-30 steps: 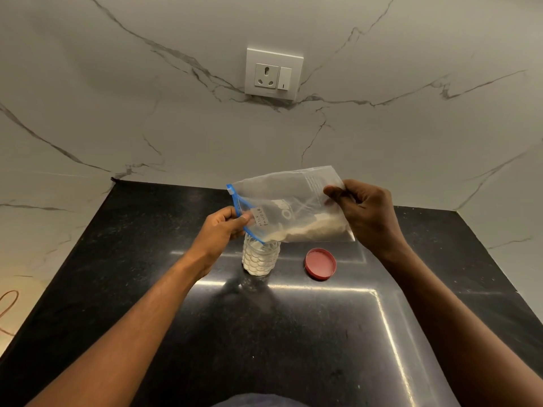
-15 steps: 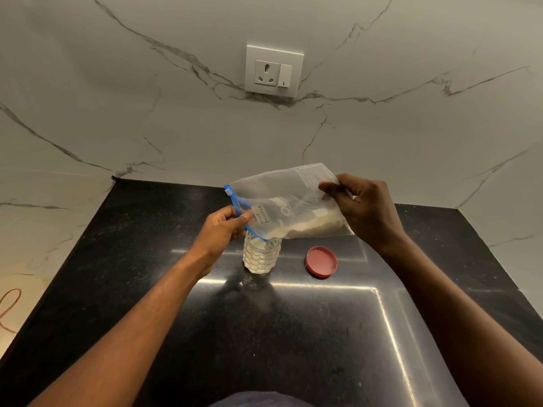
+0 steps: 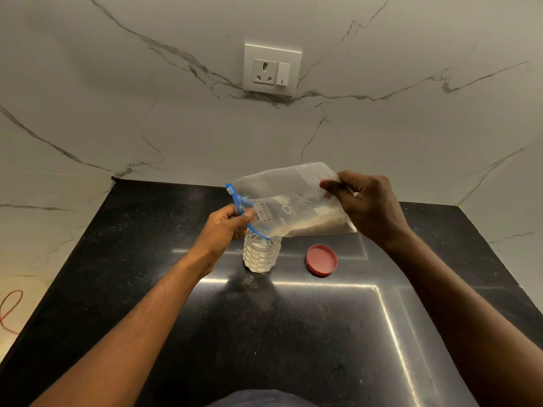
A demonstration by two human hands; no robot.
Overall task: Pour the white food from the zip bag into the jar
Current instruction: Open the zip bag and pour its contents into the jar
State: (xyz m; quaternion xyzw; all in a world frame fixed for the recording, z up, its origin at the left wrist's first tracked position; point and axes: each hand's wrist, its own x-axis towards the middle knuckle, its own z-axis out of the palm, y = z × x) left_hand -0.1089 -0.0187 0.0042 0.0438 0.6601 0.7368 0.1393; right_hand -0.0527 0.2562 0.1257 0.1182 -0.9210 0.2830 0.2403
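One zip bag (image 3: pixel 289 195) tilted over one jar (image 3: pixel 261 257), left grip (image 3: pixel 223 227) pinching zip edge, right grip (image 3: pixel 368 207) pinching opposite end, one red lid (image 3: pixel 321 260) beside jar.

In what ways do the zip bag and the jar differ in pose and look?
The zip bag is held tilted in the air by the left hand and right hand; the jar stands upright on the counter. The bag has a blue zip strip and a handwritten label; the jar has a scale-patterned wall. Both are clear and hold white food.

Clear zip bag (image 3: pixel 289 198) tilted over patterned jar (image 3: pixel 261 254), white food (image 3: pixel 316 226) inside
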